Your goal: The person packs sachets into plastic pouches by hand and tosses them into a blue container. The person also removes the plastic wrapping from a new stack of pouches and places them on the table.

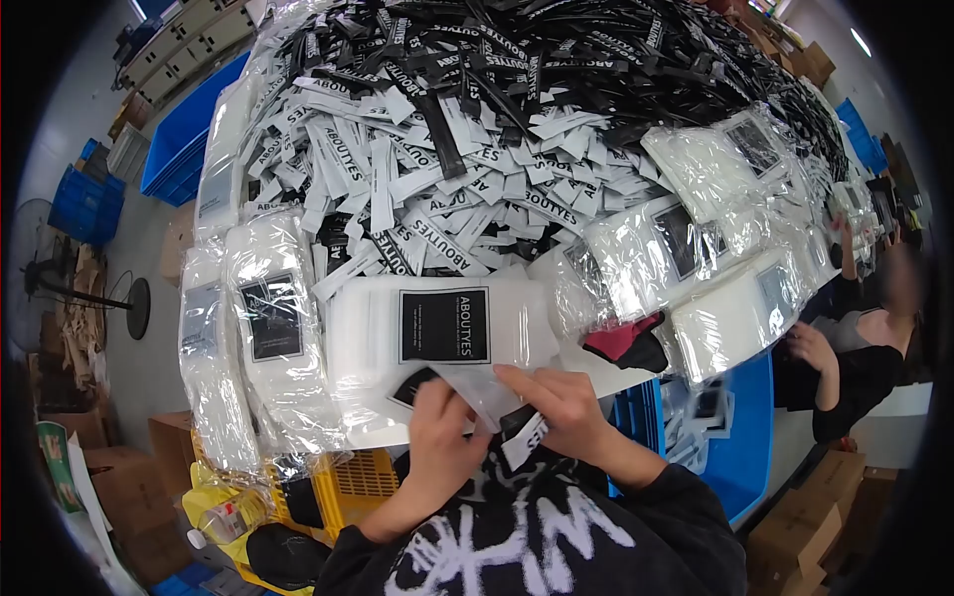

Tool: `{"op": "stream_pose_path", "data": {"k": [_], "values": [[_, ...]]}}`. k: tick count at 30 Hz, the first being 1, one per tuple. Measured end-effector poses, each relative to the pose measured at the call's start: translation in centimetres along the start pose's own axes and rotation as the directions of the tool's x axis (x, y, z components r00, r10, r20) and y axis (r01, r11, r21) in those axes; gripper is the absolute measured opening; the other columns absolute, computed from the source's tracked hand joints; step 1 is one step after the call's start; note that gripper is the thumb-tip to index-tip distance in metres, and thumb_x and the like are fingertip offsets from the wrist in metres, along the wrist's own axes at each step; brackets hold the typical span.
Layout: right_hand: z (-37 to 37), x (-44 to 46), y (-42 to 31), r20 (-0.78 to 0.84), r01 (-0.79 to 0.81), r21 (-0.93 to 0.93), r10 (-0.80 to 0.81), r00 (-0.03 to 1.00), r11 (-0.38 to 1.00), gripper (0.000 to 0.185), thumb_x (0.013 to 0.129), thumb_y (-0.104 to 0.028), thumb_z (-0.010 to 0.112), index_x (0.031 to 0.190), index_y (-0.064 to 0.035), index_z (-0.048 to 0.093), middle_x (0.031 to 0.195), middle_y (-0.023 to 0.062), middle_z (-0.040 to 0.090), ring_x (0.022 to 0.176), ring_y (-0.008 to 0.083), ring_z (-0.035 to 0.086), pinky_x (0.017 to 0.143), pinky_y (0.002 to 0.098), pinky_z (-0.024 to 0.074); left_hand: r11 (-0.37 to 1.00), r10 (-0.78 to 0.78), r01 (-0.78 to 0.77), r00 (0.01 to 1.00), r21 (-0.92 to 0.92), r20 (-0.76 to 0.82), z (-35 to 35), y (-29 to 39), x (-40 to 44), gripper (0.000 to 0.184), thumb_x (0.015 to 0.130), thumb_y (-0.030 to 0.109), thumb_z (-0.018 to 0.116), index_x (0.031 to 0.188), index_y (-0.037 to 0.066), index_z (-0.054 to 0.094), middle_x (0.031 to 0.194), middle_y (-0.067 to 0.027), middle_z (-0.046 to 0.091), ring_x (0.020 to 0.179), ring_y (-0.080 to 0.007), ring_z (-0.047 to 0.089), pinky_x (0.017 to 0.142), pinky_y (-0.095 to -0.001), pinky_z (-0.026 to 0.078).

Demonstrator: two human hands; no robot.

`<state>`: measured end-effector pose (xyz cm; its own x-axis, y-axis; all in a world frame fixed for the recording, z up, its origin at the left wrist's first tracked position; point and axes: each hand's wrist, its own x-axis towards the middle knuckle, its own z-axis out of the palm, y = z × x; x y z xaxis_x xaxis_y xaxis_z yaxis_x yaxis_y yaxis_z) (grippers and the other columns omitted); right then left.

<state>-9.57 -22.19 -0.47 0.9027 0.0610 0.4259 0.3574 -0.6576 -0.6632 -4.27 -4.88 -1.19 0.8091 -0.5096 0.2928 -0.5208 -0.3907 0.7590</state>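
My left hand [442, 432] is closed on a translucent plastic bag [477, 387], close to my chest. My right hand [561, 402] pinches the far edge of the same bag, with thumb and forefinger at its corner. Between my hands, a black and white strip packet [524, 440] with printed lettering shows at the bag; whether it is inside or beside it I cannot tell. Just beyond my fingers lies a stack of flat bags [368, 308], the top one bearing a black ABOUTYES label [445, 326].
A heap of white packets [437, 219] and black packets [596, 60] covers the table. Wrapped bag bundles [273, 328] line both sides. A blue bin [745, 437] stands right, a yellow crate [363, 475] lower left. A co-worker's hand [815, 348] is at right.
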Motion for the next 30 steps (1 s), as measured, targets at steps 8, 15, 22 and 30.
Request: {"op": "stream_pose_path", "data": {"k": [8, 15, 22, 30], "values": [[-0.9, -1.5, -1.2, 0.293, -0.51, 0.722, 0.461, 0.838, 0.468, 0.021, 0.084, -0.009, 0.063, 0.101, -0.0016, 0.053, 0.076, -0.0014, 0.054, 0.06, 0.002, 0.046, 0.054, 0.0196, 0.0372, 0.881, 0.468, -0.462, 0.883, -0.105, 0.044, -0.6, 1.9, 1.4, 0.039, 0.065, 0.02, 0.075, 0.099, 0.015, 0.056, 0.123, -0.0154, 0.045, 0.11, -0.034, 0.048, 0.088, -0.0473, 0.038], [-2.5, -3.2, 1.9, -0.042, -0.371, 0.539, 0.464, 0.885, 0.756, 0.02, 0.085, -0.013, 0.062, 0.099, 0.0011, 0.059, 0.083, 0.0037, 0.058, 0.079, 0.0083, 0.055, 0.068, 0.0224, 0.0428, 0.949, 0.296, -0.289, 0.954, -0.125, 0.037, 1.8, 0.4, 1.0, 0.07, 0.055, 0.021, 0.083, 0.115, 0.016, 0.047, 0.129, -0.0178, 0.04, 0.109, -0.0355, 0.044, 0.087, -0.045, 0.036], [-4.2, -2.5, 1.3, -0.189, -0.348, 0.64, 0.579, 0.793, 0.685, 0.019, 0.095, -0.007, 0.042, 0.104, 0.0024, 0.056, 0.108, 0.0193, 0.061, 0.1, 0.0247, 0.06, 0.09, 0.035, 0.0451, 0.974, 0.228, -0.227, 0.967, -0.024, 0.114, 1.8, 0.4, 1.4, 0.084, 0.053, 0.02, 0.085, 0.122, 0.012, 0.038, 0.13, -0.0194, 0.038, 0.109, -0.0368, 0.043, 0.088, -0.0457, 0.036], [-2.5, 0.0, -0.7, -0.48, 0.141, 0.827, 0.552, 0.682, 0.544, 0.02, 0.099, -0.016, 0.037, 0.102, 0.0015, 0.048, 0.112, 0.0238, 0.058, 0.105, 0.0304, 0.059, 0.096, 0.0446, 0.045, 0.98, 0.199, -0.196, 0.973, -0.034, 0.113, 2.8, 0.6, 1.3, 0.093, 0.056, 0.026, 0.082, 0.134, 0.013, 0.032, 0.132, -0.0169, 0.039, 0.107, -0.0348, 0.045, 0.086, -0.046, 0.033]]}}
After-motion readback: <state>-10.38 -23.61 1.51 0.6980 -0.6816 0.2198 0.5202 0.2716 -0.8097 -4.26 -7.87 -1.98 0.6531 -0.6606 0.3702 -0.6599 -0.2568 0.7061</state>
